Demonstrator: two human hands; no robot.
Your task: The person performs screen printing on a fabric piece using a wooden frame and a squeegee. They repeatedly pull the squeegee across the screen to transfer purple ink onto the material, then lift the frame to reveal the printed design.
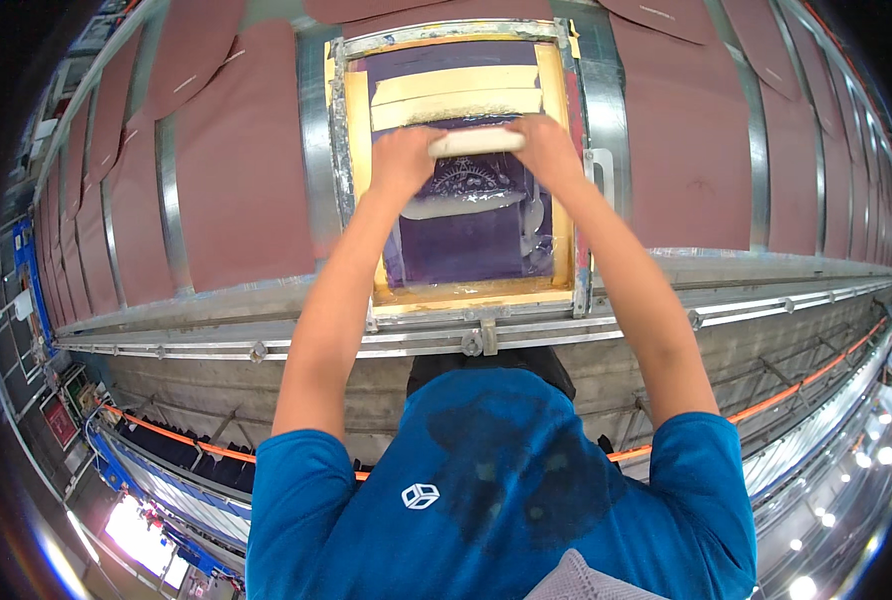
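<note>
A pale squeegee (479, 141) spans the upper half of a screen-printing frame (337, 150), gripped at both ends. My left hand (403, 158) is closed round its left end, and my right hand (546, 148) round its right end. Below the bar, a fine white design (466, 178) shows in the dark purple mesh (456, 255). A band of whitish, wet-looking ink (461, 206) lies across the mesh under the design, with more smeared along the right side. Yellowish tape (456, 84) lines the frame's inner edges. The squeegee's lower edge is hidden.
Maroon fabric pieces (241, 165) lie in rows on the long metal table to the left, with more maroon pieces (681, 140) at the right. A metal rail (406, 343) with fittings runs along the near edge. Behind me stretches an orange bar (186, 437).
</note>
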